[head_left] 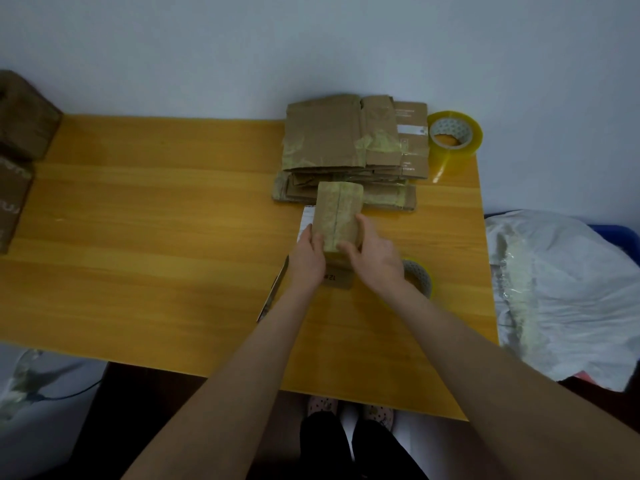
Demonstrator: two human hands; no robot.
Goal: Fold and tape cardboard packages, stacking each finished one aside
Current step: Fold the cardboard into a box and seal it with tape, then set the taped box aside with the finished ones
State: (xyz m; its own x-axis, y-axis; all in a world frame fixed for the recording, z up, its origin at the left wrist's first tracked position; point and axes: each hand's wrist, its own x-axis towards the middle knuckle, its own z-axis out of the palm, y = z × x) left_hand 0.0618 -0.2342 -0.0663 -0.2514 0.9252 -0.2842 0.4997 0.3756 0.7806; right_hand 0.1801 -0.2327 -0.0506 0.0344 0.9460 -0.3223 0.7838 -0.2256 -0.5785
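On the wooden table (138, 237), left hand (306, 259) and right hand (372, 258) grip the taped cardboard package (339, 216) — fingers curled round its sides.

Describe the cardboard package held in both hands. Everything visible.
The package is a small brown cardboard box, folded shut, with a seam running lengthwise down its top face under glossy yellowish tape. It is just in front of the stack of flattened cartons, over the wooden table. The left hand grips its left side, the right hand its right side and near end. Its underside is hidden.
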